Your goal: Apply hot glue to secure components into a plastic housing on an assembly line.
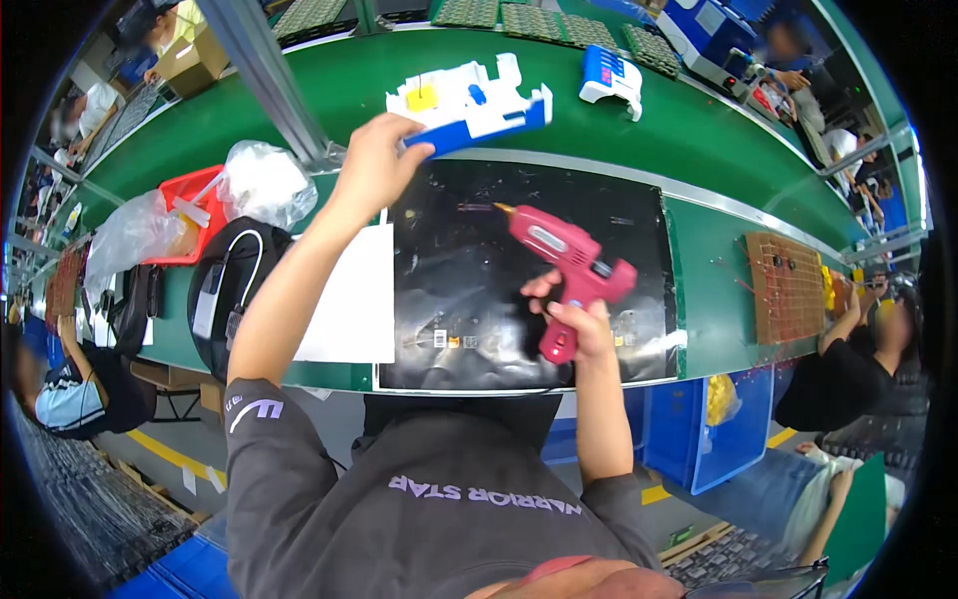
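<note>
My left hand (381,165) reaches to the far side of the bench, its fingers closed on the left end of a white and blue plastic housing (484,128). A yellow piece and a small blue part sit inside that housing, whose open side faces up. Over the black mat (454,270) my right hand (591,327) is wrapped round the handle of a dark red glue gun (559,243). The gun's brass nozzle points to the far left, toward the housing but apart from it.
Beyond the mat on the green surface lies another blue and white housing (611,78), with circuit board panels (547,22) behind. White paper (351,299), a black bag (232,290), a red basket (212,236) and a plastic bag (267,185) lie left. A metal post (261,80) rises nearby.
</note>
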Demonstrator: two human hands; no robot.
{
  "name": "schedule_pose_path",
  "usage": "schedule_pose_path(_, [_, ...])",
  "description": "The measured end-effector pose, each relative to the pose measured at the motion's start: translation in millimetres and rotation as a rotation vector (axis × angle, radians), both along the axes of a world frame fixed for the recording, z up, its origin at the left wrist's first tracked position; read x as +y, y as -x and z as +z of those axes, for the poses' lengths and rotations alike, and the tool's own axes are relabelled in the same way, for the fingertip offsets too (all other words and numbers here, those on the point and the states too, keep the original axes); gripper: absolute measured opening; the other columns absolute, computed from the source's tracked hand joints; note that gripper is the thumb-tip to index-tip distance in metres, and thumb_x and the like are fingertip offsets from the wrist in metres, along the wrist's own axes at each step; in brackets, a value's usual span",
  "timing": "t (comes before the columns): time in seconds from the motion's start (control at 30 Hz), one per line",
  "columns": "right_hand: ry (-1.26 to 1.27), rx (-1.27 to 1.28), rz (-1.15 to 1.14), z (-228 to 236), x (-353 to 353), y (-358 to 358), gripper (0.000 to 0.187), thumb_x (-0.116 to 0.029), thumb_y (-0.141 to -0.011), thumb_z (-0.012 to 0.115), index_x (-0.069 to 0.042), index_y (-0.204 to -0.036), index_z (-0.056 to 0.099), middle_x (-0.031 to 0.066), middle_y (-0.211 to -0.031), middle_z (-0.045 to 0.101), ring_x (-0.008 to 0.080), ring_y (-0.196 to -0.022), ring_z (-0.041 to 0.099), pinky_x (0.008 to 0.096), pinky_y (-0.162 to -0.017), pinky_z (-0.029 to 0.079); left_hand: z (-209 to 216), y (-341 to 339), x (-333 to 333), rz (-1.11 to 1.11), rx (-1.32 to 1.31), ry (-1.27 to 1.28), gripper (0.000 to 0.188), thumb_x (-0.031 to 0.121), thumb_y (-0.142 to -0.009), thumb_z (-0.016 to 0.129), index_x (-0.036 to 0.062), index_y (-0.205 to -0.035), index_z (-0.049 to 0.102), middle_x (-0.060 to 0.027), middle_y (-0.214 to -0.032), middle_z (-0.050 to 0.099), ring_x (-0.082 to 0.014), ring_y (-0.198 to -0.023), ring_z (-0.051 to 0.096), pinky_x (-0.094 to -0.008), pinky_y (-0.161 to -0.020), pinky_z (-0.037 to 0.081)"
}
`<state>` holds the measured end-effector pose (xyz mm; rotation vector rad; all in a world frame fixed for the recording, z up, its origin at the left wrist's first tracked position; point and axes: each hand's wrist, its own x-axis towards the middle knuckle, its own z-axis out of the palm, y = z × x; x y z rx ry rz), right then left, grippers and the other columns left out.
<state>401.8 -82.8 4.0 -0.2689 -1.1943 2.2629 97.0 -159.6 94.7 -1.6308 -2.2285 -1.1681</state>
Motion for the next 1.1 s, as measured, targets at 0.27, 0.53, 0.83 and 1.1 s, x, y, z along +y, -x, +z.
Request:
schedule_pose_path(0.27, [0.066,0.012,-0.114,32.0,-22.4,-36.9,0.041,-0.007,-0.067,0.066,-0.003,-0.105,0.052,0.0110,-0.091,0.057,0.0295,-0.097,0.054,0.0333,-0.076,0.047,-38.6,-84.2,-80.6,-0.138,-0.109,0.047,0.015,0.005,-0.077,0.067,0.0009,-0.090,0.061,-0.0138,-0.089,0.059,-0.0340,-0.080,0.060,-0.0385,-0.071,0.050])
schedule_pose_path(0.53, [-0.045,-0.098,-0.136,45.0,-27.9,-46.1,0.041,-0.007,-0.068,0.065,-0.001,-0.107,0.050,0.0132,-0.092,0.057,0.0312,-0.095,0.056,0.0350,-0.075,0.048,-55.2,-143.2,-114.1,-0.215,-0.115,0.196,0.019,0.005,-0.076,0.067,0.0034,-0.094,0.062,-0.0066,-0.094,0.058,-0.0256,-0.083,0.059,-0.0357,-0.064,0.051])
schedule_pose_path(0.83, [-0.177,-0.229,-0.119,54.7,-28.6,-47.0,0.038,-0.005,-0.071,0.063,0.001,-0.107,0.051,0.0152,-0.092,0.061,0.0273,-0.090,0.059,0.0433,-0.085,0.046,-38.3,-133.6,-117.7,-0.216,-0.213,0.161,0.032,0.012,-0.076,0.072,0.0005,-0.103,0.063,-0.0154,-0.106,0.062,-0.0327,-0.094,0.060,-0.0373,-0.081,0.050])
schedule_pose_path(1.1, [-0.216,-0.364,-0.069,63.8,-34.1,-33.9,0.043,-0.008,-0.068,0.066,0.001,-0.107,0.051,0.0146,-0.093,0.061,0.0296,-0.091,0.058,0.0377,-0.079,0.046,-93.2,-66.3,-48.2,-0.135,-0.213,0.130,0.026,0.021,-0.082,0.065,-0.0018,-0.095,0.067,-0.0169,-0.101,0.065,-0.0326,-0.095,0.060,-0.0393,-0.086,0.047])
